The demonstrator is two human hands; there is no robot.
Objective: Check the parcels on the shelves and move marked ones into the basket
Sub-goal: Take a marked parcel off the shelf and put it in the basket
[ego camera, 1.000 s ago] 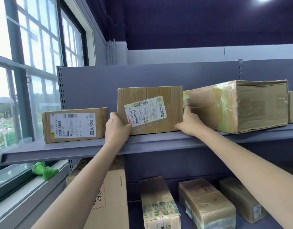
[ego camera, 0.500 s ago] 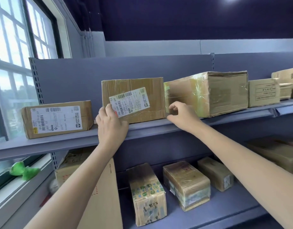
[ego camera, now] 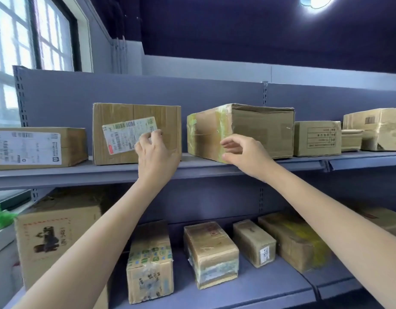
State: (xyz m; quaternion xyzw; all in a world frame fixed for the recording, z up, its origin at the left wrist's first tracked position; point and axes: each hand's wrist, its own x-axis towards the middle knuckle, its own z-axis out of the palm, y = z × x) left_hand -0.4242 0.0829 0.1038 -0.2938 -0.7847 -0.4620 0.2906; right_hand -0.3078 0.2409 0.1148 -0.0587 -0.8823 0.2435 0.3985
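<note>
The left hand (ego camera: 155, 152) is raised in front of the upright parcel (ego camera: 136, 133) standing on the upper shelf (ego camera: 85, 172), its fingers bent forward with the fingertips (ego camera: 153, 134) lying against the right edge of the slanted white shipping label (ego camera: 129, 135); whether they pinch the label or only touch it cannot be told, and nothing is carried in the hand. The right hand (ego camera: 248, 156) hovers at the near left corner of the large taped parcel (ego camera: 241, 131), thumb and fingers half curled and spread apart in a loose claw, the lower fingertip just at the taped corner edge, holding nothing. Both parcels sit side by side on the upper shelf with a narrow gap between them. Left of the upright parcel lies a flat box (ego camera: 38, 148) bearing a big white label, and to the right of the taped parcel stand a small printed box (ego camera: 317, 138) and further cartons (ego camera: 375, 129) near the picture's edge. On the lower shelf (ego camera: 281, 293) several smaller taped parcels (ego camera: 211, 253) lie in a row, and a tall carton (ego camera: 56, 237) with red and black print stands at the left. A window (ego camera: 12, 41) fills the upper left.
</note>
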